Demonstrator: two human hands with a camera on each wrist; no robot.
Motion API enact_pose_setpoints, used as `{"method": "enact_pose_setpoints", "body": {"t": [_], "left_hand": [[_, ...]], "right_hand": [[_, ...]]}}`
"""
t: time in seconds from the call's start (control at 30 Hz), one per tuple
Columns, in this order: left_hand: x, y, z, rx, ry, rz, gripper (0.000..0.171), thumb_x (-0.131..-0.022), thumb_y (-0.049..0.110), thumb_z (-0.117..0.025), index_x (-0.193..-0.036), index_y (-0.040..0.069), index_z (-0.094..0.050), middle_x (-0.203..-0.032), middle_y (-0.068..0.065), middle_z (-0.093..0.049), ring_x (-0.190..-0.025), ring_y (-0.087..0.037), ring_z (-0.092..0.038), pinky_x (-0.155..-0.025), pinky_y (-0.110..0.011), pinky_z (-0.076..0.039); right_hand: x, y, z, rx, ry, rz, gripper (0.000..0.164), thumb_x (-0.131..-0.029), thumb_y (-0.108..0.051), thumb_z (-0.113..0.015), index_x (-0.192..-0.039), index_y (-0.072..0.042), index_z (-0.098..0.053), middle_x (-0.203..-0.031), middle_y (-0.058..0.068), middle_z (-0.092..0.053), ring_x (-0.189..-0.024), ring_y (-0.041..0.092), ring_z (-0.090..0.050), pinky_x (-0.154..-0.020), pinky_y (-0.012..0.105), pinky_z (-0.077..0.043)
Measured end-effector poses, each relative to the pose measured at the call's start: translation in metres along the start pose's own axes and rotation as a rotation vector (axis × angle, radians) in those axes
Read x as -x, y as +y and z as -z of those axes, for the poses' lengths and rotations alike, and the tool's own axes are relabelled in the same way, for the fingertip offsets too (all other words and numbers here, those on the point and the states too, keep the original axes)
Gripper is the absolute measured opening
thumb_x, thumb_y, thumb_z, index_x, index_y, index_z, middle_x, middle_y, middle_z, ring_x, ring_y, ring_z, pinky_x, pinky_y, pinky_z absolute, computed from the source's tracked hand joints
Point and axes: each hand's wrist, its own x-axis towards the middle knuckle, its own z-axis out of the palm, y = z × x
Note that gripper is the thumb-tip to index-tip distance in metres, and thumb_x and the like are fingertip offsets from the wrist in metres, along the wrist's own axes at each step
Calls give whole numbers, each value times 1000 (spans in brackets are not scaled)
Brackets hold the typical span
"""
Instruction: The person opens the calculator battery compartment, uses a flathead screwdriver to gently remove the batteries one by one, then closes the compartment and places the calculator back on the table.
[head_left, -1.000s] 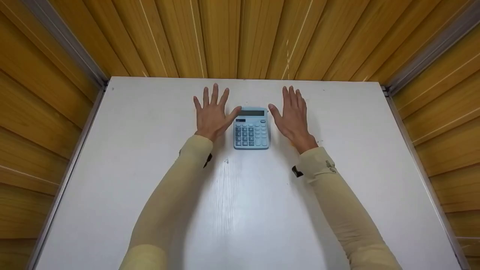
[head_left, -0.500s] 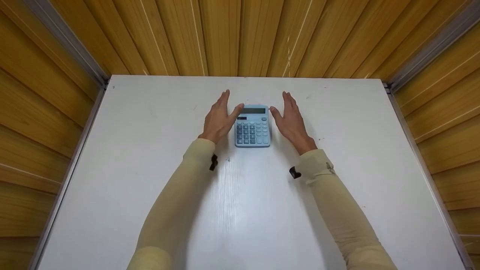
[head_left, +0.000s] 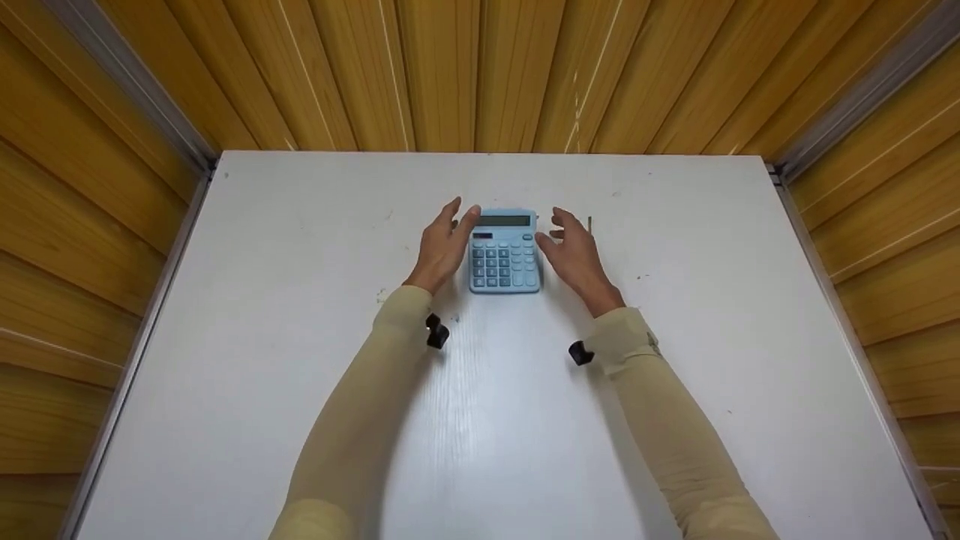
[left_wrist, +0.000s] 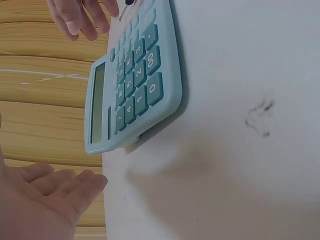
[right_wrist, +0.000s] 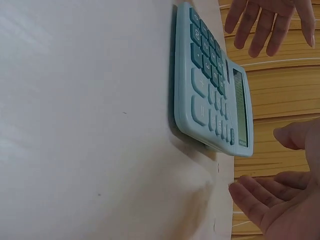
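Note:
A light blue calculator (head_left: 505,255) lies on the white table, its display at the far end and its dark and pale keys facing up. Beside its left edge is my left hand (head_left: 444,246), palm turned inward, thumb by the display corner. My right hand (head_left: 576,259) stands off the right edge with fingers loosely bent and the thumb tip near the upper right corner. In the left wrist view a gap shows between my left fingers (left_wrist: 82,187) and the calculator (left_wrist: 135,85). The right wrist view likewise shows my right fingers (right_wrist: 255,197) apart from it.
The white table (head_left: 300,225) runs to a wood-panelled wall (head_left: 442,75) at the back, with panels on both sides. Small dark marks (left_wrist: 260,117) show on the tabletop. Each sleeve carries a black wrist device (head_left: 437,331) on its inner side.
My left hand has turned from a flat spread, palm down, to palm inward, its fingers drawn together. My right fingers have bent. Both hands have come slightly nearer the calculator, which stays in place.

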Motion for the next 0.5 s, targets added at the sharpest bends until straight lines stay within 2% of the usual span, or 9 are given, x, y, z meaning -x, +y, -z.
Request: {"method": "enact_pose_setpoints", "body": {"t": [0.3, 0.5], "left_hand": [[0, -4, -4, 48, 6, 75, 86, -104, 74, -37, -167, 16, -36, -170, -7, -37, -152, -28, -42, -123, -48, -32], [3, -7, -8, 54, 13, 144, 85, -104, 74, -38, -166, 16, -39, -169, -7, -39, -156, -28, -33, -125, -49, -27]], "right_hand": [[0, 3, -9, -19, -20, -68, 66, -108, -27, -61, -164, -2, -34, -159, 20, -47, -140, 32, -52, -110, 43, -49], [1, 5, -12, -20, -32, -101, 65, -109, -28, -61, -163, -3, -35, -156, 19, -50, -138, 32, -54, -109, 43, -50]]}}
